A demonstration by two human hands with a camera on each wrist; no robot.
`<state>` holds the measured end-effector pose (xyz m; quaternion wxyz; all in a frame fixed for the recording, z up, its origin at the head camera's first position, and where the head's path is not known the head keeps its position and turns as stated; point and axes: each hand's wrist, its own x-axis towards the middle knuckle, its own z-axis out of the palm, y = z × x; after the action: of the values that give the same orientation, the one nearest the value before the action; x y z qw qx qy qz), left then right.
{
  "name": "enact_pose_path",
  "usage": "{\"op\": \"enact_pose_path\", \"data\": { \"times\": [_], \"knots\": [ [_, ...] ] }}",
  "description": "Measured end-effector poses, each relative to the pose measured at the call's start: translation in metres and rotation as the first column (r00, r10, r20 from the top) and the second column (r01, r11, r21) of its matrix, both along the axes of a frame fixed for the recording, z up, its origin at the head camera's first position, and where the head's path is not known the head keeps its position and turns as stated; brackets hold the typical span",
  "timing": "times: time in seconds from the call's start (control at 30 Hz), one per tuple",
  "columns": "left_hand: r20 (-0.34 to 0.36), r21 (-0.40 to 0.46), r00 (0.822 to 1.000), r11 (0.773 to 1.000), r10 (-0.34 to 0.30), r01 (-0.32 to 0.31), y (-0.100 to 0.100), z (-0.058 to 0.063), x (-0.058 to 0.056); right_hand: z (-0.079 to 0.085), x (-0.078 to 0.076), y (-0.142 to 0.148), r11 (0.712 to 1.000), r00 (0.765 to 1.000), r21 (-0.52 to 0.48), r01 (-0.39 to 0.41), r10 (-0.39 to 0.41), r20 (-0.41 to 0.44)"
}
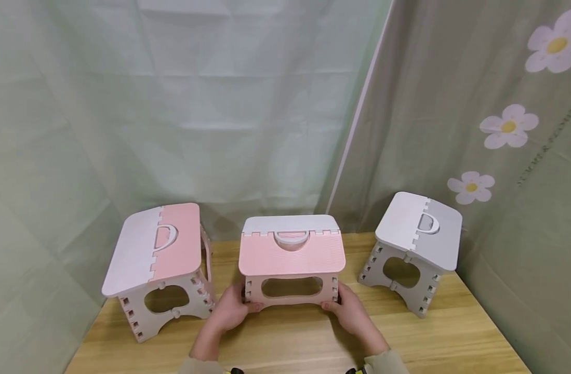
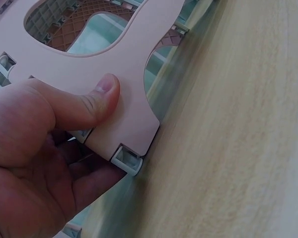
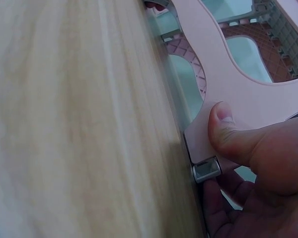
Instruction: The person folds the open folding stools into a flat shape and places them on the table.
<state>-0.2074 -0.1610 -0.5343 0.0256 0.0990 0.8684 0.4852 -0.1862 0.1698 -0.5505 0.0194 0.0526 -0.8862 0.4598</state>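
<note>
A pink and white folding step stool stands unfolded in the middle of the wooden table, its pink side panel towards me. My left hand grips the lower left corner of that panel, thumb on the front face and fingers behind the edge. On the opposite side my right hand holds the lower right corner the same way, its thumb pressed on the pink face. In both wrist views the stool's feet are at the table surface. The fingers behind the legs are partly hidden.
Another pink and white folding stool stands unfolded at the left, turned at an angle. A grey and white folding stool stands at the right. Behind the wooden table hang pale green curtains, with flower prints on the right one.
</note>
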Motion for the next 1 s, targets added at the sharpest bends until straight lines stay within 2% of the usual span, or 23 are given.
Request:
{"op": "enact_pose_path", "data": {
  "times": [1.0],
  "knots": [
    [0.016,0.008,1.0,1.0,0.001,-0.001,-0.0005,0.0014,0.0005,-0.0042,-0.0019,0.0011,1.0,1.0,-0.003,0.003,-0.003,-0.01]
  ]
}}
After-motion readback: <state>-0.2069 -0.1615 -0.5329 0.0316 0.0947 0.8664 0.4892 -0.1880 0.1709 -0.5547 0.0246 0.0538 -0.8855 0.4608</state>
